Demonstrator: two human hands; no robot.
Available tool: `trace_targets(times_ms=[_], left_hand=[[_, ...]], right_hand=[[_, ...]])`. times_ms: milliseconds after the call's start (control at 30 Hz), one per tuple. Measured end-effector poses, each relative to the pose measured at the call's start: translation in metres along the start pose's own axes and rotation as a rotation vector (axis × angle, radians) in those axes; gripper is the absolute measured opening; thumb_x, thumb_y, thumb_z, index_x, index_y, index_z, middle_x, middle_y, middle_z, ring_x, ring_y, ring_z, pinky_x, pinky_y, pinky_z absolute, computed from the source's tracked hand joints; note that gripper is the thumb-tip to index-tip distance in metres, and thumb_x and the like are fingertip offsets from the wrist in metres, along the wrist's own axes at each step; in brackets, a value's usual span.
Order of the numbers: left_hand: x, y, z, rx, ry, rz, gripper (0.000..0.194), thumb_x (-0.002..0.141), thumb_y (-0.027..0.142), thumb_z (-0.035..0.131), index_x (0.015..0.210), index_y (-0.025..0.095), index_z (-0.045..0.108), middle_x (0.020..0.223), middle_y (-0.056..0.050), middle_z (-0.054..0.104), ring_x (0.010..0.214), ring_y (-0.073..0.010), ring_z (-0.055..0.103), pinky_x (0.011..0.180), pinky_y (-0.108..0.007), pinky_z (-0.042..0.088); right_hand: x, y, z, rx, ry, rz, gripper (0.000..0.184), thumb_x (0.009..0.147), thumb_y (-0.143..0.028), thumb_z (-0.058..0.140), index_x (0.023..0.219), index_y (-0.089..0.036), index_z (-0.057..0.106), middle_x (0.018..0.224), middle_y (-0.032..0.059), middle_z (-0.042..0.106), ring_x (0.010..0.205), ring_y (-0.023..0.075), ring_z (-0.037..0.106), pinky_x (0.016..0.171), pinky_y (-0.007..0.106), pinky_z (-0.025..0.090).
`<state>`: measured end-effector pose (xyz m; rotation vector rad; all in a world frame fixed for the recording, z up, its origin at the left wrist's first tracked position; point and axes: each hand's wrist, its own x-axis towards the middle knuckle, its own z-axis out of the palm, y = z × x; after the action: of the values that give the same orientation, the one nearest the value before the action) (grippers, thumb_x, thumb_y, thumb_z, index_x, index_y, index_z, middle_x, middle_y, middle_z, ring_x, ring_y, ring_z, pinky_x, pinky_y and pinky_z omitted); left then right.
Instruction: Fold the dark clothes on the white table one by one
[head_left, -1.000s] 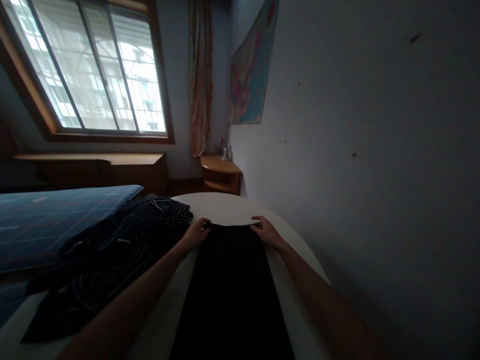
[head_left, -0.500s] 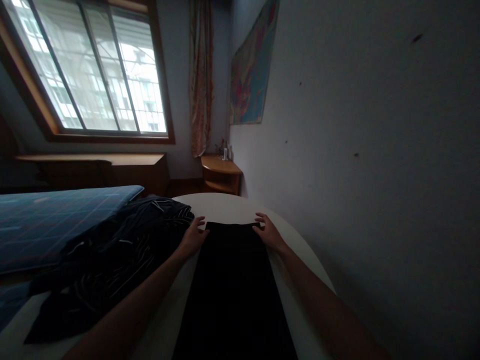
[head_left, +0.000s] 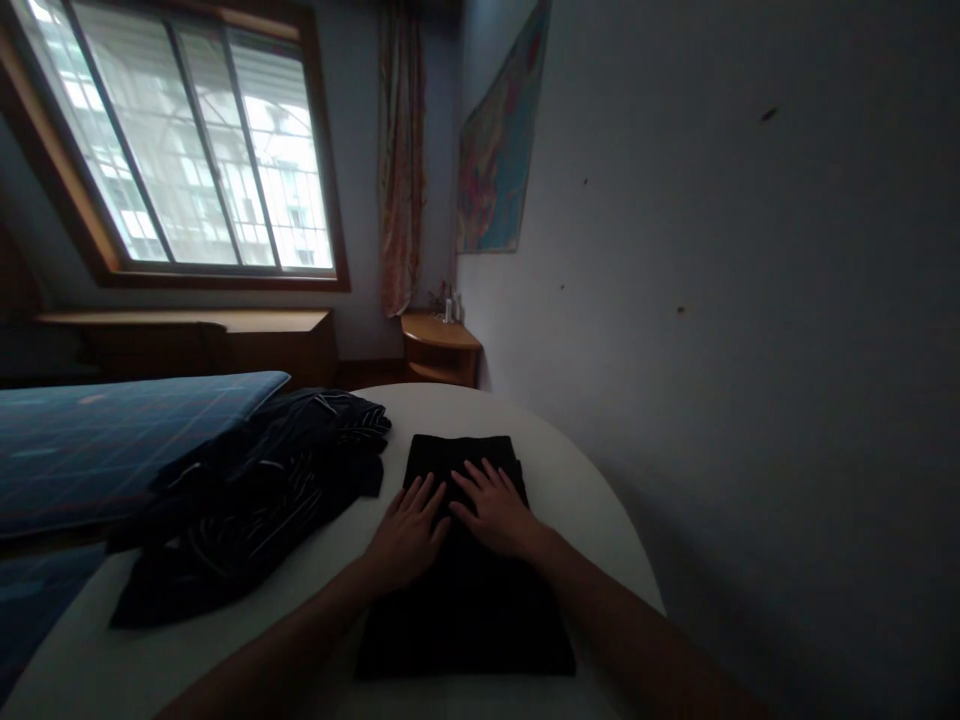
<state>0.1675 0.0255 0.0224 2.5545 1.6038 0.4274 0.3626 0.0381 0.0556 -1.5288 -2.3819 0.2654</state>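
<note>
A flat black garment [head_left: 469, 630] lies lengthwise in front of me on the round white table [head_left: 592, 500]; it is too dark to tell its exact kind. Its far edge is straight, with a slight step at the right side. My left hand [head_left: 409, 530] rests palm down on the cloth's left part, fingers spread. On the right part, my right hand [head_left: 495, 508] also lies flat with its fingers apart. Neither hand grips the fabric. The thumbs point toward each other, close together near the garment's middle.
Left on the table is a heap of dark clothes with white stripes [head_left: 277, 500]. Beyond it lies a blue checked mattress [head_left: 127, 440]. A wooden corner shelf [head_left: 439, 330] stands behind the table, and a bare wall [head_left: 712, 420] runs along the right.
Both hands have moved from the garment's far corners back toward me and now press flat on it. Its near end, earlier out of frame, now shows on the table.
</note>
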Motion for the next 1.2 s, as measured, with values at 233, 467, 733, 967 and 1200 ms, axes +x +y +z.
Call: trace_targets(times_ms=[233, 467, 733, 967, 1200], left_hand=[[-0.018, 0.006, -0.009, 0.145, 0.075, -0.144, 0.056, 0.097, 0.033, 0.040, 0.144, 0.004, 0.045, 0.154, -0.024, 0.037, 0.146, -0.0363, 0.030, 0.115, -0.055, 0.029], [-0.035, 0.006, 0.001, 0.056, 0.093, 0.107, 0.052, 0.096, 0.025, 0.034, 0.146, 0.014, 0.046, 0.155, -0.013, 0.041, 0.146, -0.0266, 0.032, 0.117, -0.049, 0.030], [-0.033, 0.002, 0.001, 0.018, 0.136, 0.060, 0.050, 0.094, 0.017, 0.034, 0.141, 0.013, 0.050, 0.149, -0.014, 0.048, 0.142, -0.0259, 0.039, 0.117, -0.051, 0.030], [-0.027, 0.005, 0.004, -0.041, 0.123, 0.054, 0.054, 0.095, 0.030, 0.041, 0.145, 0.012, 0.045, 0.155, -0.016, 0.040, 0.147, -0.0299, 0.029, 0.118, -0.049, 0.030], [-0.029, 0.005, 0.003, -0.006, 0.083, 0.045, 0.056, 0.095, 0.035, 0.043, 0.146, 0.011, 0.045, 0.156, -0.016, 0.038, 0.148, -0.0312, 0.025, 0.120, -0.050, 0.027]], right_hand=[[-0.010, 0.006, 0.000, -0.112, -0.060, 0.312, 0.078, 0.096, -0.065, 0.031, 0.155, -0.014, 0.030, 0.162, 0.0156, 0.022, 0.149, 0.0399, 0.015, 0.118, 0.059, 0.011], [-0.044, -0.046, 0.001, 0.004, -0.095, -0.040, 0.067, 0.101, -0.058, 0.024, 0.155, -0.018, 0.031, 0.162, 0.0101, 0.024, 0.151, 0.0294, 0.016, 0.121, 0.051, 0.014], [-0.096, -0.048, -0.006, 0.041, -0.192, -0.144, 0.073, 0.093, -0.062, 0.046, 0.156, -0.029, 0.028, 0.164, 0.0046, 0.018, 0.151, 0.0348, 0.010, 0.121, 0.056, 0.008], [-0.059, -0.054, -0.022, 0.011, -0.034, -0.051, 0.040, 0.096, -0.027, 0.039, 0.128, -0.016, 0.061, 0.133, 0.0121, 0.063, 0.125, 0.0255, 0.055, 0.110, 0.042, 0.037], [0.026, -0.042, 0.000, -0.076, -0.035, -0.121, 0.055, 0.102, -0.041, 0.031, 0.153, -0.021, 0.035, 0.162, 0.0096, 0.026, 0.150, 0.0292, 0.019, 0.120, 0.053, 0.014]])
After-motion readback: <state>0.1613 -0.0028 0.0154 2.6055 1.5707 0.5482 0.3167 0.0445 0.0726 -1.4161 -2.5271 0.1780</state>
